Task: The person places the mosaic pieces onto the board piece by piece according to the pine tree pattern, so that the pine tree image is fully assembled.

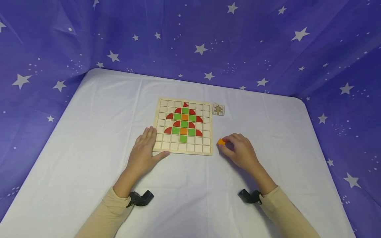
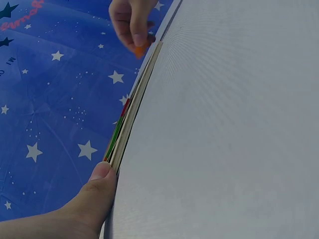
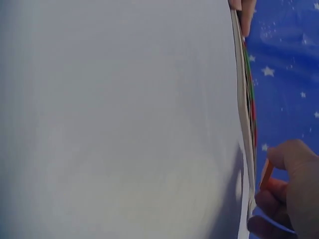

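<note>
A light wooden grid board point(image 1: 205, 145) lies flat on the white table. Red, green and orange tiles in its squares form a tree shape, with an orange tile point(image 1: 184, 131) low in the middle column. My left hand point(image 1: 143, 148) rests at the board's left edge, fingers straight and thumb along the near corner. Just right of the board, my right hand point(image 1: 239, 150) pinches an orange tile point(image 1: 221, 141) between thumb and fingers. In the right wrist view that orange tile point(image 3: 266, 174) is tilted on edge, beside the board's side.
A small picture card point(image 1: 218, 109) showing a tree on a grid lies by the board's far right corner. The white tablecloth point(image 1: 190, 191) spreads around the board. Behind the table hangs a blue curtain point(image 1: 178, 46) with white stars. Dark wrist cameras point(image 1: 141, 198) sit at both sleeves.
</note>
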### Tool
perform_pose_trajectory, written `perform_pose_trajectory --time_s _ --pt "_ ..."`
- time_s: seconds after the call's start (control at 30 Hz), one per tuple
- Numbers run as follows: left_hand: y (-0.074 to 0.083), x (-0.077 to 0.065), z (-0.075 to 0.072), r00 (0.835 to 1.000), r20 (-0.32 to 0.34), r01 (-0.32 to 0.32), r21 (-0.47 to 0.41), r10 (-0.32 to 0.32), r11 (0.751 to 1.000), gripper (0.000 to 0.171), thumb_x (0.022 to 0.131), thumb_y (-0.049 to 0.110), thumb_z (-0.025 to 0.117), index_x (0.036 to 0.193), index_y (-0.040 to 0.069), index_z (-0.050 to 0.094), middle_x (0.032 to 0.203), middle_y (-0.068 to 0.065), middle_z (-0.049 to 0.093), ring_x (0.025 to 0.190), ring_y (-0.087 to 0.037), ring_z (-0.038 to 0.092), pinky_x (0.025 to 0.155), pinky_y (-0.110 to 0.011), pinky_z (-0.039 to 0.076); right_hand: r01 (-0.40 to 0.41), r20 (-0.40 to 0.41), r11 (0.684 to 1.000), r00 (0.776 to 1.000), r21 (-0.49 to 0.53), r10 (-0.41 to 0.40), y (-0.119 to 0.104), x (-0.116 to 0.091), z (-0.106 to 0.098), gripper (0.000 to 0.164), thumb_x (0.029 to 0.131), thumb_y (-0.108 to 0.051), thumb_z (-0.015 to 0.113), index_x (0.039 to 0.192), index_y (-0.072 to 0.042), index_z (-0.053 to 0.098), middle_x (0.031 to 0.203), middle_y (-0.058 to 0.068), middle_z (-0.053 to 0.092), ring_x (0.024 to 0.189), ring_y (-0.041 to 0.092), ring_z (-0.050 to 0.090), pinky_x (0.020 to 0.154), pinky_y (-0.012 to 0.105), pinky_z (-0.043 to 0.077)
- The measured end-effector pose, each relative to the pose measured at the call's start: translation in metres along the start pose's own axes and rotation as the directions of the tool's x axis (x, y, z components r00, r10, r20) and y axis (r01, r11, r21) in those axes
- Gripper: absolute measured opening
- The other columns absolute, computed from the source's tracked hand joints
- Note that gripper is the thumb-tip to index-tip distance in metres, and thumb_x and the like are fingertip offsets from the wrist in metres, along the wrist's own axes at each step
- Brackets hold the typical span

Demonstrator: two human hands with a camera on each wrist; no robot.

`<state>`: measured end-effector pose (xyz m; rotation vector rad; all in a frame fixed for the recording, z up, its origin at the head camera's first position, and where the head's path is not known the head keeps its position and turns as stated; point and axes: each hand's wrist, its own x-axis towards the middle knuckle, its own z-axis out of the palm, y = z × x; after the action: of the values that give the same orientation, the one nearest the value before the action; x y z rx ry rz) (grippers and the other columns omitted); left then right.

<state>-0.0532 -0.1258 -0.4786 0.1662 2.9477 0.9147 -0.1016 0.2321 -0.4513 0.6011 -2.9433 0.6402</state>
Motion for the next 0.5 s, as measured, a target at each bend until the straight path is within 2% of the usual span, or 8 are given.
perform_pose_trajectory --time_s 0.13,0.23,0.37,0.5 --pt "0.000 0.000 0.001 1.000 -0.004 -0.003 -0.001 0.003 1.000 0.107 0.084 0.059 0.070 0.157 -0.001 0.019 0.166 -0.017 0.016 0.155 -0.034 0.010 0.125 -0.054 0.012 0.067 0.046 0.997 0.997 0.033 -0.069 -0.017 0.011 0.008 0.028 0.088 -0.034 0.074 0.104 -0.011 0.072 0.101 -0.001 0.069 0.096 0.019 0.060 0.085 0.038 0.049" --pt "0.000 0.000 0.001 1.000 -0.003 -0.004 -0.002 0.004 1.000 0.107 0.084 0.059 0.070 0.157 -0.001 0.019 0.166 -0.016 0.016 0.155 -0.034 0.010 0.125 -0.054 0.012 0.117 0.087 0.992 0.989 0.046 -0.120 -0.033 0.018 0.014 0.028 0.088 -0.036 0.074 0.104 -0.013 0.073 0.100 -0.002 0.067 0.092 0.016 0.057 0.082 0.035 0.048" --pt "0.000 0.001 0.001 1.000 -0.006 -0.005 0.001 0.005 1.000 0.107 0.084 0.059 0.070 0.157 -0.001 0.019 0.166 -0.016 0.017 0.155 -0.033 0.010 0.125 -0.054 0.013 0.180 0.132 0.983 0.974 0.036 -0.183 -0.057 0.025 0.024 0.029 0.088 -0.040 0.073 0.104 -0.015 0.074 0.098 -0.005 0.065 0.087 0.014 0.052 0.078 0.032 0.045" --pt "0.000 0.001 0.001 1.000 -0.010 -0.003 0.005 0.003 1.000 0.107 0.084 0.059 0.070 0.157 -0.001 0.020 0.166 -0.017 0.017 0.155 -0.033 0.011 0.125 -0.054 0.013 0.244 0.152 0.970 0.958 0.012 -0.243 -0.077 0.032 0.034 0.029 0.089 -0.041 0.072 0.105 -0.017 0.074 0.097 -0.007 0.065 0.091 0.012 0.054 0.081 0.033 0.047"
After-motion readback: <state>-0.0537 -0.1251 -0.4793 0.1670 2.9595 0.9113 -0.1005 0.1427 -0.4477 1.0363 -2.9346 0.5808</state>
